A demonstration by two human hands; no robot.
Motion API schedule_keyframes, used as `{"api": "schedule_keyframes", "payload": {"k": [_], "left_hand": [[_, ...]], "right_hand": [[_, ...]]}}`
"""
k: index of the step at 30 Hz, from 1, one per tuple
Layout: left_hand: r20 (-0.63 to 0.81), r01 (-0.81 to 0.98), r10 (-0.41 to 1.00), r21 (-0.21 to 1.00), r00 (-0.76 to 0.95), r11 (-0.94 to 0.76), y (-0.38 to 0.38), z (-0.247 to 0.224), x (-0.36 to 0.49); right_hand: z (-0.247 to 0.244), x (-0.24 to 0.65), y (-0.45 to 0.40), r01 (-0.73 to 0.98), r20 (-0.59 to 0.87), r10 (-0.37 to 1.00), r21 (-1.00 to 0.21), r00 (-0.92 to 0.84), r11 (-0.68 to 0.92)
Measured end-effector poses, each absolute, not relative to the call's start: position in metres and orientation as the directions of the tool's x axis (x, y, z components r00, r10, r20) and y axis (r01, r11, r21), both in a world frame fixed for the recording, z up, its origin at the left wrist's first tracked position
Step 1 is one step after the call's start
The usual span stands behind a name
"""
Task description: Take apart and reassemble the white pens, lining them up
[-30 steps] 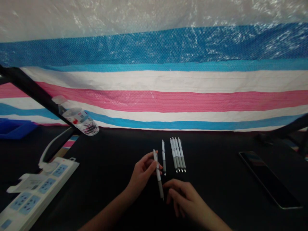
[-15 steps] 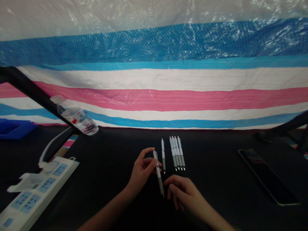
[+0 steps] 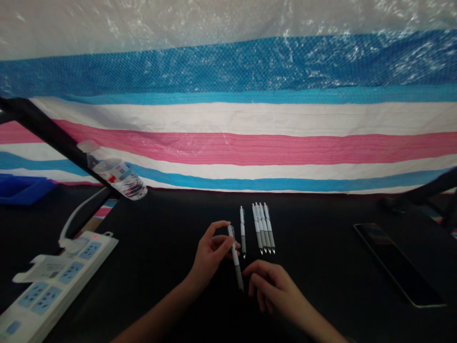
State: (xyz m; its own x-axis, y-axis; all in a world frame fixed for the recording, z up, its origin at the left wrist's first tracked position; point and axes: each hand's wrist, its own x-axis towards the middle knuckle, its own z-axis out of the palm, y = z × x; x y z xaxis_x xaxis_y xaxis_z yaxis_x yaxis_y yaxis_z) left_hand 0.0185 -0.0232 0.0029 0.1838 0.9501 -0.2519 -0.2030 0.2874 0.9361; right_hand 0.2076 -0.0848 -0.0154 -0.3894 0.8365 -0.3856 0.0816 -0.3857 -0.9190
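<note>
My left hand [image 3: 213, 250] pinches a white ballpoint pen [image 3: 233, 252] between thumb and fingers. The index fingertip rests on the pen's top end, and its grey grip points down toward me. Close to the lower part of that pen is my right hand [image 3: 273, 285], its fingers loosely bent and apart, with nothing seen in them. Just beyond the held pen, a single pen [image 3: 243, 231] of the same kind lies on the black table [image 3: 314, 228]. Farther right, several matching pens [image 3: 263, 228] lie side by side, grey grips toward me.
On the left lies a white power strip [image 3: 64, 276] with a plug and cable. A clear water bottle [image 3: 123, 178] leans behind a black bar [image 3: 53, 133]. A blue tray [image 3: 24, 190] is at far left, a phone [image 3: 398, 264] at right. Striped plastic sheeting [image 3: 228, 147] hangs behind.
Both hands stay almost where they were. At the lower end of the held pen, the dark tip sticks out less than before.
</note>
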Motion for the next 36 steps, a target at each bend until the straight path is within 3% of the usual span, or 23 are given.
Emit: {"api": "schedule_keyframes", "payload": {"k": [22, 26, 31, 36], "left_hand": [[-0.223, -0.199, 0.962, 0.947, 0.157, 0.252, -0.018, 0.009, 0.019], [-0.198, -0.11, 0.964, 0.969, 0.177, 0.22, -0.007, 0.011, 0.017], [-0.084, 0.097, 0.969, 0.993, 0.231, 0.063, 0.021, 0.005, 0.02], [0.027, 0.222, 0.983, 0.973, 0.181, -0.068, 0.043, -0.01, 0.031]], "right_hand": [[-0.012, 0.205, -0.085, 0.128, -0.375, 0.85, -0.927, -0.369, -0.353], [-0.016, 0.204, -0.086, 0.137, -0.378, 0.852, -0.926, -0.362, -0.352], [-0.02, 0.205, -0.086, 0.131, -0.367, 0.858, -0.93, -0.359, -0.343], [-0.023, 0.204, -0.086, 0.126, -0.354, 0.862, -0.935, -0.362, -0.331]]}}
